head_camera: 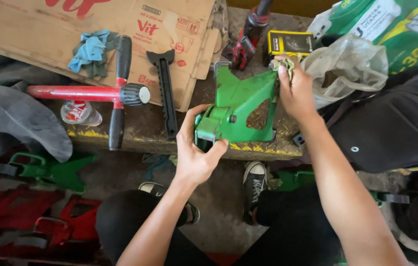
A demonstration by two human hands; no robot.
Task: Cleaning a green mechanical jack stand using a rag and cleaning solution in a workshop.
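Left hand [196, 150] has its grip closed around the lower left end of the green metal bracket [238, 106], thumb on one side, fingers wrapped over the rounded hub. Right hand [295, 91] presses a wad of dirty rag [287, 64] against the bracket's upper right edge, grip closed on that rag. The bracket sits on the worn counter [145, 133], near its front edge with the yellow-flecked paint.

Moving outward: 1 black notched bar [165, 91] lies just left of the bracket. Beyond it, 1 red T-shaped tool [90, 93] with black handles rests across the counter, and 1 clear plastic bottle [81, 113] with a red and white label lies under it. 1 blue cloth [90, 51] is crumpled on 1 flattened brown cardboard box [71, 24] with red printing, spread over the counter's far left.

Behind the bracket, 1 small yellow and black box [290, 42] stands beside 1 red and black tool [246, 39]. To the right, 1 crumpled clear plastic bag [351, 69], then 1 green printed sack [406, 29] at the top corner, and 1 black bag [396, 123] below it.

Down on the floor, 2 black and white sneakers [254, 180] show between the knees. 1 more green bracket [56, 170] lies at the left, with red metal parts [71, 221] below it.
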